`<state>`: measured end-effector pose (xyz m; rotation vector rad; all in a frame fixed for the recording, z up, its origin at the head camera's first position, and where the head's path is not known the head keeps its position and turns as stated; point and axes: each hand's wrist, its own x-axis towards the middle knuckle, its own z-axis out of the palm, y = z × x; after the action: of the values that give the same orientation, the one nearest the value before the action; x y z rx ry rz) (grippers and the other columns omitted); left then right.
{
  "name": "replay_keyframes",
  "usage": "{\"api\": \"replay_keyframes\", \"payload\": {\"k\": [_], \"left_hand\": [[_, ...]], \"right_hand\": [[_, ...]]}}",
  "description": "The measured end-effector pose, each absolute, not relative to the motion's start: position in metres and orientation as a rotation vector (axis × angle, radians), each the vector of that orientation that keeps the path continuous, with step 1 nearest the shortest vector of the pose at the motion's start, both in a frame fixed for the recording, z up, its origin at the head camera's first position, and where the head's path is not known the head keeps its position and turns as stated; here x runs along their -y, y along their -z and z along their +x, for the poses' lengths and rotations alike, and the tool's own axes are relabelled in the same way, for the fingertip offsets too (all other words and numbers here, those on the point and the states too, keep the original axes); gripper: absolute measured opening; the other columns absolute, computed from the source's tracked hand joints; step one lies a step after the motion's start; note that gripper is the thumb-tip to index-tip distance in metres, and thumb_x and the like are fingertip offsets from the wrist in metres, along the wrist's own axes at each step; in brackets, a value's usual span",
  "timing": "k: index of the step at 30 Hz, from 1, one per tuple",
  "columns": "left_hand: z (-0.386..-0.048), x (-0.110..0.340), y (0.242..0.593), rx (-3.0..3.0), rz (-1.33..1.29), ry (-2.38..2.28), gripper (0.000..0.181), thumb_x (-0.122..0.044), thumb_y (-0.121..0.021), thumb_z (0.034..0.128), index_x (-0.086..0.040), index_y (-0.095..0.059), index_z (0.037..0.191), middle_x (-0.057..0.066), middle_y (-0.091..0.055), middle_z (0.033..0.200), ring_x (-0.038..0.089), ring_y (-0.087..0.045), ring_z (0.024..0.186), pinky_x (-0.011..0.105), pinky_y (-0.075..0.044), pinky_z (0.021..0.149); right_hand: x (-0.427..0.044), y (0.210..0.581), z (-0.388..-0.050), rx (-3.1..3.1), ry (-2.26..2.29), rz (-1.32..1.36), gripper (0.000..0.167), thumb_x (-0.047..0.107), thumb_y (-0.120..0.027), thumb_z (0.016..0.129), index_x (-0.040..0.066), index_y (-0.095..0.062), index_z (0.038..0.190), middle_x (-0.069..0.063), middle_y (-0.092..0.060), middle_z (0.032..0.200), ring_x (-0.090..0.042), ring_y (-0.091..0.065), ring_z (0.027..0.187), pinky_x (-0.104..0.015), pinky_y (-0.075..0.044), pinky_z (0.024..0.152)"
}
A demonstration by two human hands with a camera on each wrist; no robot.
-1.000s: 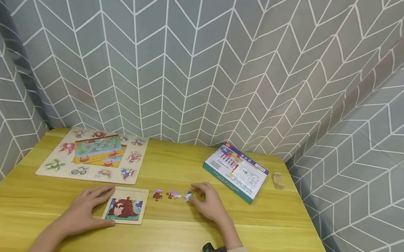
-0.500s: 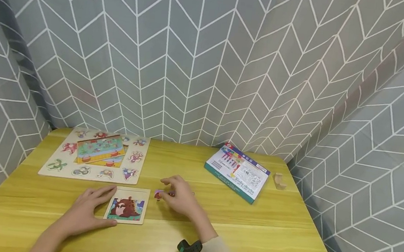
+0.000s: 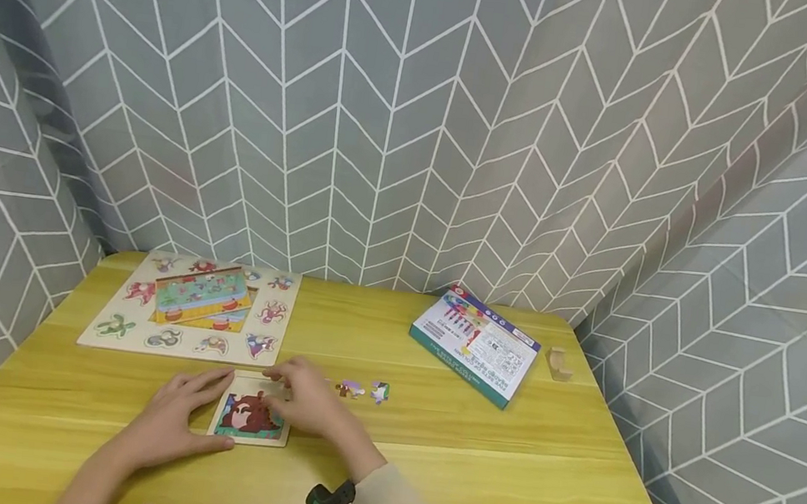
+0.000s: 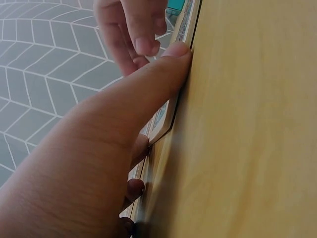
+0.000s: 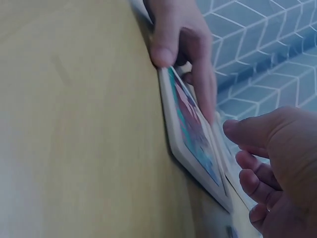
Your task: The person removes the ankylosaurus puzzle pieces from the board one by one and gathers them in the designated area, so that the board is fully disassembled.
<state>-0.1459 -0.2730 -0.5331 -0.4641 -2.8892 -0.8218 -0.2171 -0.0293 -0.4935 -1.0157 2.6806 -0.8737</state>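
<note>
A square wooden puzzle tray lies at the table's front left, with a partly assembled brown animal picture inside. My left hand steadies the tray, its thumb at the near left corner and fingers along the left side. Over the tray's right half is my right hand, thumb and fingers bent in a pinch; the puzzle piece there is hidden by the fingers. In the right wrist view, the right hand hovers beside the tray. Two loose puzzle pieces, one brown and purple, one purple and green, lie right of it.
Behind the tray lies a larger wooden board with sea-animal pictures, two colourful cards on top. A puzzle box stands at the back right. Beside it is a small wooden block. A patterned curtain hangs behind the table.
My right hand has moved left from the loose pieces to above the tray. The leftmost loose piece is out of sight now. My left hand has stayed on the tray.
</note>
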Motion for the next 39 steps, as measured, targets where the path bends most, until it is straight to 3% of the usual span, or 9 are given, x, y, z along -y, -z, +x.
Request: {"api": "replay_keyframes", "payload": {"k": [6,9,18,25,32,36,39], "left_hand": [[-0.146,0.273,0.533,2.89,-0.473,0.828,0.102,-0.064,-0.087,0.0773,-0.009,-0.054,0.157,0.009,-0.049,0.162,0.024,-0.047,0.118,0.055,-0.042,0.093],[-0.146,0.273,0.534,2.885,-0.48,0.831,0.101,-0.064,-0.087,0.0777,-0.008,-0.054,0.156,0.009,-0.049,0.162,0.023,-0.047,0.117,0.054,-0.042,0.093],[-0.146,0.273,0.534,2.873,-0.486,0.847,0.101,-0.062,-0.088,0.078,-0.008,-0.054,0.156,0.009,-0.048,0.162,0.022,-0.046,0.115,0.053,-0.041,0.091],[-0.146,0.274,0.535,2.871,-0.49,0.83,0.101,-0.063,-0.088,0.0776,-0.008,-0.055,0.156,0.009,-0.049,0.161,0.023,-0.047,0.116,0.054,-0.041,0.093],[-0.145,0.274,0.54,2.87,-0.487,0.82,0.101,-0.065,-0.086,0.0783,-0.008,-0.055,0.156,0.01,-0.05,0.161,0.023,-0.047,0.115,0.052,-0.041,0.092],[-0.146,0.274,0.541,2.861,-0.492,0.827,0.101,-0.065,-0.086,0.0792,-0.008,-0.054,0.156,0.01,-0.049,0.161,0.021,-0.046,0.114,0.052,-0.041,0.092],[-0.147,0.274,0.54,2.859,-0.499,0.827,0.101,-0.065,-0.085,0.0795,-0.008,-0.053,0.157,0.009,-0.048,0.162,0.021,-0.046,0.114,0.052,-0.04,0.092]], "right_hand": [[0.046,0.496,-0.216,-2.703,0.703,-1.189,0.035,0.023,-0.074,0.101,0.011,-0.073,0.133,-0.003,-0.071,0.126,-0.007,-0.063,0.107,-0.015,-0.049,0.088],[0.053,0.497,-0.216,-2.7,0.635,-1.248,0.034,0.022,-0.073,0.102,0.011,-0.073,0.134,-0.003,-0.071,0.125,-0.006,-0.064,0.105,-0.013,-0.048,0.087],[0.061,0.5,-0.215,-2.724,0.514,-1.206,0.035,0.03,-0.074,0.102,0.017,-0.075,0.135,0.002,-0.067,0.128,-0.007,-0.059,0.113,-0.018,-0.046,0.096],[0.061,0.502,-0.216,-2.745,0.491,-1.192,0.032,0.033,-0.074,0.102,0.02,-0.077,0.132,0.006,-0.067,0.118,-0.005,-0.053,0.105,-0.017,-0.041,0.086],[0.059,0.504,-0.215,-2.745,0.51,-1.226,0.026,0.025,-0.073,0.102,0.018,-0.079,0.127,0.008,-0.07,0.111,-0.003,-0.049,0.095,-0.015,-0.036,0.08],[0.058,0.504,-0.216,-2.749,0.51,-1.232,0.03,0.026,-0.074,0.101,0.015,-0.076,0.129,0.006,-0.063,0.097,-0.005,-0.046,0.089,-0.015,-0.034,0.076],[0.059,0.504,-0.218,-2.75,0.508,-1.226,0.033,0.027,-0.074,0.101,0.015,-0.076,0.132,0.006,-0.063,0.096,-0.005,-0.045,0.087,-0.015,-0.033,0.075]]}}
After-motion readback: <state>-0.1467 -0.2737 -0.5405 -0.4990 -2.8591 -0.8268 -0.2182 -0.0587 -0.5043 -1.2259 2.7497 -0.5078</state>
